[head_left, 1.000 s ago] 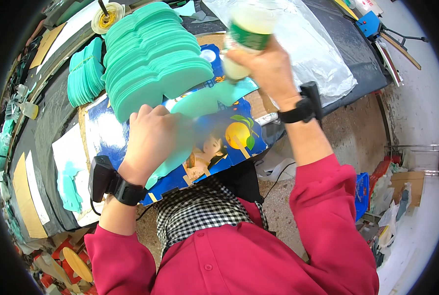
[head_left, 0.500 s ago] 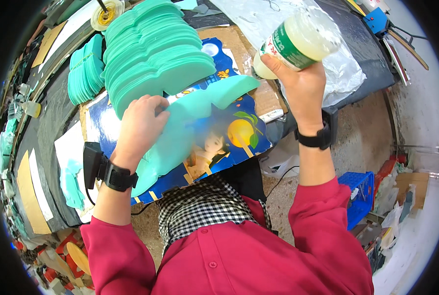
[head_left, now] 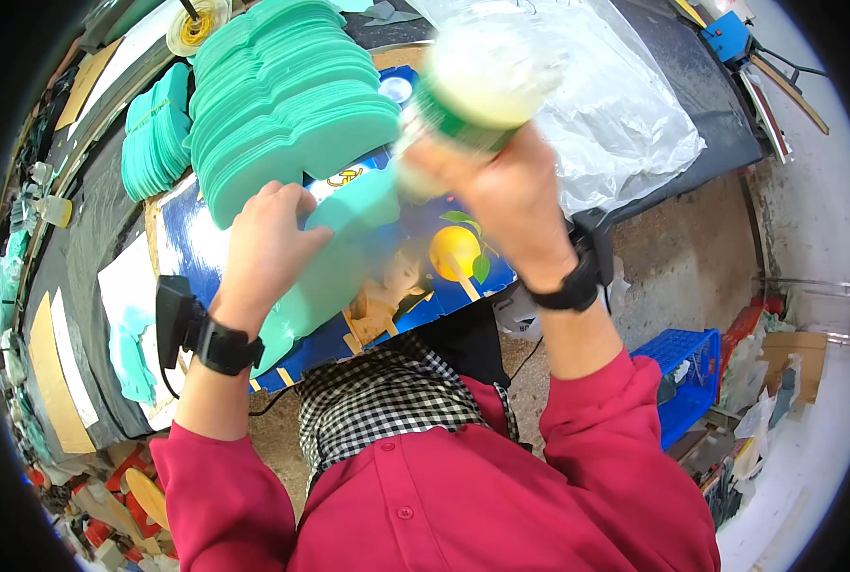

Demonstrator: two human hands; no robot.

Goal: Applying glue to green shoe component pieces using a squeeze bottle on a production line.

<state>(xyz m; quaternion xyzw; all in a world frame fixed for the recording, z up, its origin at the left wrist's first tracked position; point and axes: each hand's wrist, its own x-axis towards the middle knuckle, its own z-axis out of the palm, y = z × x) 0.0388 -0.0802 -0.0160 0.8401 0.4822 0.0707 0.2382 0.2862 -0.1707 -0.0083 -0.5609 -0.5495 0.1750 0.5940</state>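
Shifting left since the earlier frame, the bottle (head_left: 480,93) is passing over the green sheet (head_left: 330,267), the right hand (head_left: 509,195) gripping it; the left hand (head_left: 271,246), half-curled, is resting on the sheet beside the table's (head_left: 101,224) near edge.

Resting the left hand (head_left: 271,246) at the left edge of a sheet (head_left: 330,255) on the board (head_left: 196,243), before the stack (head_left: 292,105). Holding the bottle (head_left: 487,81) in the right hand (head_left: 513,195), toward the sheet's right. Having a bundle (head_left: 155,135) left of the stack, plastic film (head_left: 620,114) right of the bottle.
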